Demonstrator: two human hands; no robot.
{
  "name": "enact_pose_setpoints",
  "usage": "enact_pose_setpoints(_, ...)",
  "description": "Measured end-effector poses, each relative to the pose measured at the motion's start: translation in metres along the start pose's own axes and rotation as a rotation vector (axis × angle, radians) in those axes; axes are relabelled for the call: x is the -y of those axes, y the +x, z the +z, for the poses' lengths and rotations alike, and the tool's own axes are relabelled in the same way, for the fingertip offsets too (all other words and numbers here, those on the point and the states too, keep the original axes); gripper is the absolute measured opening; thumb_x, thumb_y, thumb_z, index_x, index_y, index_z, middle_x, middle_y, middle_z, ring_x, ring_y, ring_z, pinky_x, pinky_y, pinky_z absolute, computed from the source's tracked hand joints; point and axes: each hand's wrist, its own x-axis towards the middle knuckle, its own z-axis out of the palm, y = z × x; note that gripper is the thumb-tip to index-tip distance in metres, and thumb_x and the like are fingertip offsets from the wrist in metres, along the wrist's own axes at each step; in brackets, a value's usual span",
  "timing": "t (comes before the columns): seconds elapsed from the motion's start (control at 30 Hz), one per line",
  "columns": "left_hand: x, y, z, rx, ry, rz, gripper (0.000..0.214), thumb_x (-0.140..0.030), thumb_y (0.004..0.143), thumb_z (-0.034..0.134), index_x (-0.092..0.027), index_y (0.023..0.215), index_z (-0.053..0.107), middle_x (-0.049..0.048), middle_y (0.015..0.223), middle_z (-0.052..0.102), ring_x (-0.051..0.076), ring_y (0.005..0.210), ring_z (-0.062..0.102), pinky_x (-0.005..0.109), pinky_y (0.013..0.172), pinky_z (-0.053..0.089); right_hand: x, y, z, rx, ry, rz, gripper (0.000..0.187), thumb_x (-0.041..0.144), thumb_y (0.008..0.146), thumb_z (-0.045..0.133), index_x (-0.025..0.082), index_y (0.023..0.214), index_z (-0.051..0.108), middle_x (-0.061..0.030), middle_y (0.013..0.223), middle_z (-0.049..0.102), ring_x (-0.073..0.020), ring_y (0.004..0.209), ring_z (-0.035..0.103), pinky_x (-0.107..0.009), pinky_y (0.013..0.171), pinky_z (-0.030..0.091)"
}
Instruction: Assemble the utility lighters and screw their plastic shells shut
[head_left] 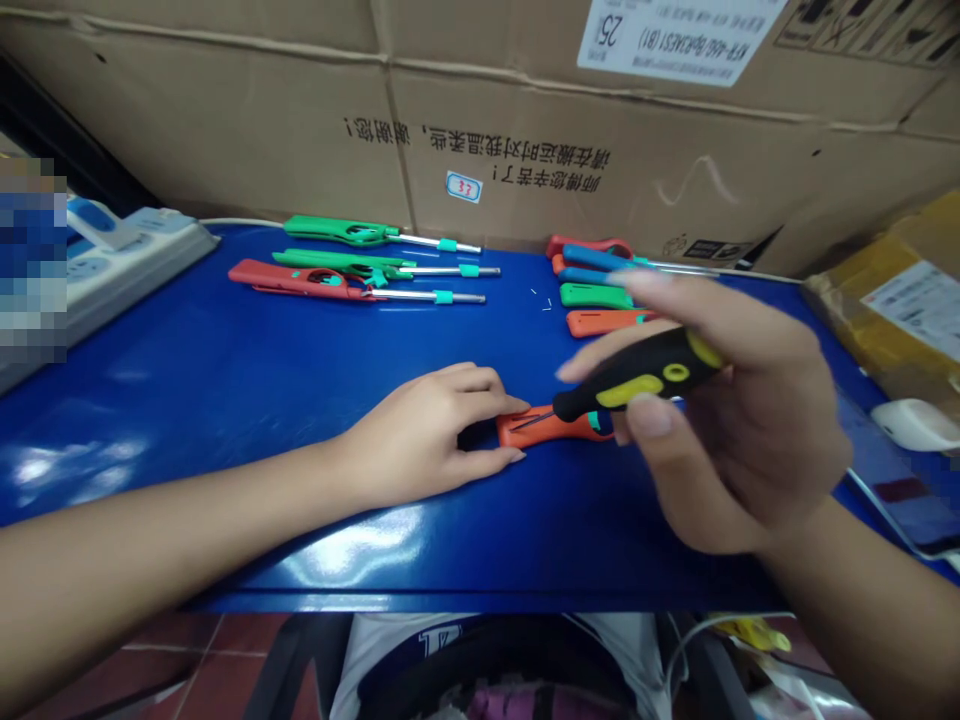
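An orange long-necked lighter lies on the blue table near its middle. My left hand pinches the lighter's left end between thumb and fingers, pressing it to the tabletop. In my right hand is a screwdriver with a black and yellow handle. Its thin shaft slants down to the left, and the tip is at the orange handle near my left fingertips. Whether the tip sits inside the slot there I cannot tell. My right hand hides the lighter's right part.
Green and red lighters with metal necks lie at the back left. More lighters are bunched at the back right, near tiny white bits. A large cardboard box walls the back. A power strip stands left, a phone right.
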Motion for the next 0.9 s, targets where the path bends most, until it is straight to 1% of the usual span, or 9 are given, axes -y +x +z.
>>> enact_pose_setpoints(0.07, -0.0001, 0.0, 0.0, 0.008, 0.002, -0.002, 0.025, -0.028, 0.092, 0.07, -0.02, 0.115, 0.071, 0.0047, 0.104, 0.068, 0.021, 0.098, 0.062, 0.034, 0.086, 0.051, -0.0019, 0.0011, -0.0008, -0.004, -0.149, -0.081, 0.058, 0.02, 0.086, 0.073, 0.034, 0.14, 0.059, -0.0023, 0.115, 0.076, -0.0224, 0.079, 0.076, -0.036, 0.067, 0.065)
enact_pose_setpoints(0.13, 0.0003, -0.0002, 0.0001, 0.008, 0.0, 0.0, 0.023, -0.029, 0.092, 0.07, -0.02, 0.114, 0.072, 0.0047, 0.103, 0.067, 0.021, 0.097, 0.062, 0.033, 0.085, 0.051, -0.0034, 0.0018, -0.0015, -0.024, -0.239, -0.113, 0.053, 0.026, 0.088, 0.074, 0.034, 0.138, 0.06, -0.0018, 0.112, 0.078, -0.0218, 0.079, 0.077, -0.035, 0.068, 0.065)
enact_pose_setpoints(0.3, 0.0021, -0.0006, 0.0003, -0.018, -0.016, 0.014, 0.022, -0.028, 0.092, 0.069, -0.021, 0.113, 0.071, 0.0049, 0.104, 0.068, 0.021, 0.1, 0.064, 0.032, 0.086, 0.052, -0.0077, 0.0012, -0.0007, 0.063, 0.038, -0.084, 0.069, 0.014, 0.092, 0.056, 0.025, 0.157, 0.037, -0.0104, 0.156, 0.05, -0.0225, 0.105, 0.074, -0.032, 0.067, 0.065)
enact_pose_setpoints(0.43, 0.0025, -0.0008, 0.0008, -0.029, -0.004, 0.024, 0.021, -0.029, 0.093, 0.069, -0.021, 0.112, 0.072, 0.0043, 0.102, 0.068, 0.02, 0.097, 0.064, 0.031, 0.082, 0.052, -0.0092, 0.0038, -0.0019, 0.039, -0.11, -0.196, 0.06, 0.017, 0.089, 0.071, 0.025, 0.145, 0.051, -0.0054, 0.126, 0.073, -0.018, 0.09, 0.076, -0.029, 0.078, 0.065)
enact_pose_setpoints(0.5, 0.0025, -0.0008, 0.0011, -0.031, -0.004, 0.023, 0.022, -0.029, 0.093, 0.069, -0.021, 0.113, 0.071, 0.0041, 0.101, 0.068, 0.019, 0.095, 0.064, 0.03, 0.08, 0.052, -0.0078, 0.0045, -0.0026, 0.018, -0.19, -0.193, 0.057, 0.024, 0.09, 0.072, 0.028, 0.143, 0.053, -0.0026, 0.121, 0.075, -0.0183, 0.088, 0.077, -0.031, 0.08, 0.066)
enact_pose_setpoints(0.6, 0.0029, -0.0008, 0.0011, -0.027, -0.011, 0.026, 0.024, -0.03, 0.093, 0.069, -0.022, 0.116, 0.071, 0.0043, 0.102, 0.068, 0.02, 0.096, 0.064, 0.031, 0.083, 0.052, -0.0045, 0.0034, -0.002, 0.045, -0.134, -0.099, 0.056, 0.024, 0.099, 0.053, 0.033, 0.153, 0.04, -0.0021, 0.143, 0.063, -0.0209, 0.103, 0.075, -0.04, 0.093, 0.064)
enact_pose_setpoints(0.67, 0.003, -0.001, 0.001, -0.021, -0.012, 0.02, 0.024, -0.031, 0.093, 0.068, -0.022, 0.116, 0.071, 0.0045, 0.104, 0.067, 0.02, 0.098, 0.064, 0.032, 0.085, 0.052, -0.0032, 0.0029, -0.0014, 0.077, -0.07, -0.065, 0.061, 0.018, 0.099, 0.046, 0.035, 0.156, 0.034, -0.0012, 0.148, 0.058, -0.0205, 0.11, 0.073, -0.041, 0.098, 0.062)
enact_pose_setpoints(0.8, 0.0025, -0.0014, 0.0012, -0.024, 0.0, 0.013, 0.02, -0.031, 0.093, 0.068, -0.021, 0.11, 0.072, 0.0047, 0.102, 0.067, 0.02, 0.096, 0.064, 0.031, 0.082, 0.052, -0.0034, 0.0047, -0.0027, 0.045, -0.183, -0.166, 0.055, 0.024, 0.092, 0.07, 0.03, 0.142, 0.051, -0.0005, 0.118, 0.076, -0.0162, 0.084, 0.076, -0.027, 0.075, 0.065)
enact_pose_setpoints(0.9, 0.0026, -0.001, 0.0015, -0.026, -0.008, 0.012, 0.019, -0.031, 0.093, 0.069, -0.021, 0.108, 0.072, 0.0046, 0.101, 0.067, 0.02, 0.096, 0.063, 0.032, 0.082, 0.052, -0.004, 0.0057, -0.0043, 0.039, -0.237, -0.167, 0.049, 0.03, 0.096, 0.064, 0.029, 0.143, 0.05, -0.0016, 0.114, 0.077, -0.0176, 0.082, 0.077, -0.029, 0.073, 0.065)
